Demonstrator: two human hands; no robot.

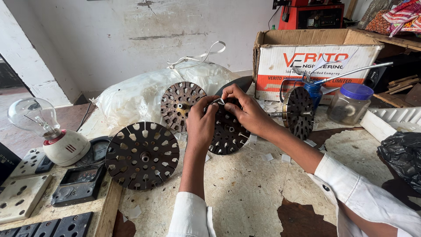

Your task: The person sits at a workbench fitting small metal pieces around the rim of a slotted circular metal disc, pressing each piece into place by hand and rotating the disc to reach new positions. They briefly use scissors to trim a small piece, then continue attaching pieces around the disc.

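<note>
- Two hands meet over a dark slotted stator disc (pixel 228 131) standing tilted on the worn worktable (pixel 245 188), near its middle.
- Left hand (pixel 201 125) grips the disc's upper left edge, fingers curled around it.
- Right hand (pixel 247 112) pinches a small pale paper strip (pixel 218 102) at the disc's top rim.
- Another stator disc (pixel 142 156) lies flat to the left; a rustier one (pixel 180 104) leans against a white plastic bag (pixel 140 94).
- Fourth disc (pixel 299 112) stands upright beside a cardboard box (pixel 313 61).
- Small paper scraps (pixel 268 156) lie scattered near the held disc.
</note>
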